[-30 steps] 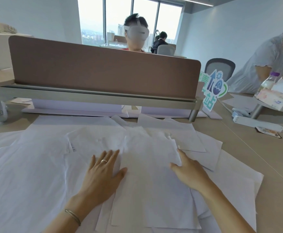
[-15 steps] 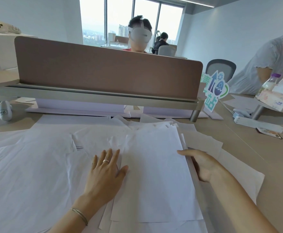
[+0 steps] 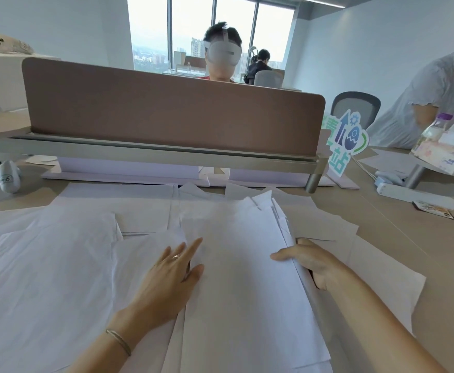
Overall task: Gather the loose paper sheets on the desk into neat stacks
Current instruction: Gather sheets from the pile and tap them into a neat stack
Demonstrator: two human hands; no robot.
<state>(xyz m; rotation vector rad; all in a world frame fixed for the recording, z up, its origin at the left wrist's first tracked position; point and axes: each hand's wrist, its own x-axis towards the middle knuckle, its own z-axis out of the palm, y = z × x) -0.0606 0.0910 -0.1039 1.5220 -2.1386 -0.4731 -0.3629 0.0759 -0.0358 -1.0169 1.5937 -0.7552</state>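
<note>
Head view: right hand (image 3: 310, 261) gripping paper stack (image 3: 242, 278) right edge.

Right hand (image 3: 312, 261) fingers tucked under paper stack (image 3: 243, 278), grip unseen; stack's near edge cut off; sheets beneath count unclear.

Light: I see bright daylight from the windows (image 3: 209, 30), which are blown out.
Shadows: soft, faint.
Edges: wide-angle bending.
Focus: I find the far room slightly soft.

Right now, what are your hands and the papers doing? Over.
Left hand flat on loose sheets. Right hand gripping centre stack edge. Nothing in the way.
</note>
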